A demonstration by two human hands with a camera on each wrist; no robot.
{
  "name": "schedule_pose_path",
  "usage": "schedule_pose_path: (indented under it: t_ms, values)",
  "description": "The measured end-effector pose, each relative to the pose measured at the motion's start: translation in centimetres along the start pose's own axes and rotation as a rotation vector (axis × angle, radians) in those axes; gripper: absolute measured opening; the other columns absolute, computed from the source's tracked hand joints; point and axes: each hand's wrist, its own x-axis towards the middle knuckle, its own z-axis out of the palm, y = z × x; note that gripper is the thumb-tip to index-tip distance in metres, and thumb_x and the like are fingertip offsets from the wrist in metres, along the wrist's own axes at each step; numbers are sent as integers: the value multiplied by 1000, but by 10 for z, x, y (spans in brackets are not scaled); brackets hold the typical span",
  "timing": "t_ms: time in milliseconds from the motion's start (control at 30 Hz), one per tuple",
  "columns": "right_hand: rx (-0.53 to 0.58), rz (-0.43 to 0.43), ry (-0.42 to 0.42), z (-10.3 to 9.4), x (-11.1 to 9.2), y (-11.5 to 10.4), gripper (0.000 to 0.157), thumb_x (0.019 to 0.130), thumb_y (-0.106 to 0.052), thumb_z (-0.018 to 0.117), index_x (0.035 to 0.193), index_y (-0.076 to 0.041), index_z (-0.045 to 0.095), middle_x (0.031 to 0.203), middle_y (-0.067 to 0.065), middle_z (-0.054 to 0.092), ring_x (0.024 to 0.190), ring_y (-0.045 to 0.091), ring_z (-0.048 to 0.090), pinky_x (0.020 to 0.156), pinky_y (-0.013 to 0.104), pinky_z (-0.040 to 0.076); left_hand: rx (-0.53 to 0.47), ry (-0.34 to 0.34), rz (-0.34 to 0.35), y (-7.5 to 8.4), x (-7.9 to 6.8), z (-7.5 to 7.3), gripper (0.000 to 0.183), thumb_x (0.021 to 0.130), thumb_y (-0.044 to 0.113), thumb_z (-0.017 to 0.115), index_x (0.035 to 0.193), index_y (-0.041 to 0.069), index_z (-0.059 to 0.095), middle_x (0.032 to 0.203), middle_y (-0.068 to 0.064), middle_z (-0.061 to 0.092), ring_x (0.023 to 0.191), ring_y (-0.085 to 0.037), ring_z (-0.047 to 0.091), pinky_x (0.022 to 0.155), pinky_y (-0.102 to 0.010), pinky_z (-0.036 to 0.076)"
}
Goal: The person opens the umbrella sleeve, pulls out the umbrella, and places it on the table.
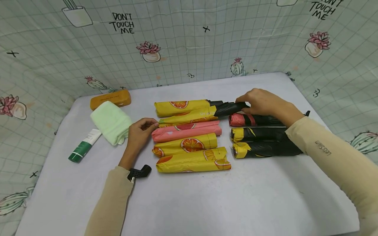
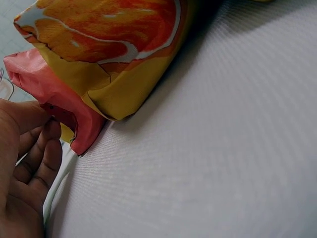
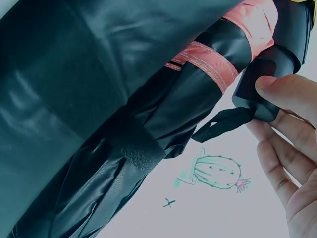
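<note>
My left hand [image 1: 138,132] pinches at the left end of a yellow umbrella sleeve [image 1: 189,117]. In the left wrist view, a pink sleeve [image 2: 81,116] partly hides the fingertips. From that yellow sleeve's right end sticks out a black folded umbrella [image 1: 230,109]. My right hand [image 1: 262,101] grips the umbrella's outer end; the right wrist view shows thumb and fingers around a black handle [image 3: 262,99] with a strap [image 3: 223,124]. Behind it lies another yellow sleeve [image 1: 168,108] with orange print and a black end showing.
Nearer me lie a pink sleeve [image 1: 189,132] and two yellow orange-print sleeves [image 1: 171,149]. Several black umbrellas [image 1: 271,149] with yellow or pink trim lie at right. A green cloth [image 1: 110,121], a white-green tube [image 1: 84,147] and an orange case [image 1: 118,97] lie at left.
</note>
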Motion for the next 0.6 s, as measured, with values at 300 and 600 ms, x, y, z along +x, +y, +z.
schedule_pose_path:
  t_ms: [300,600]
  values:
    - [-3,7,-4,-1,-2,1,38,85,-8,78,121,-1,70,112,20,71,98,34,69,86,52,54,17,3,17,-2,0,1,11,92,13,75,97,3,74,89,-9,71,78,-13,61,71,-17,48]
    - [-9,14,0,-3,-4,3,39,85,-8,78,122,-2,70,112,20,71,96,32,69,84,51,54,30,6,35,-3,0,1,11,92,12,75,97,3,74,88,-9,71,78,-15,61,70,-17,47]
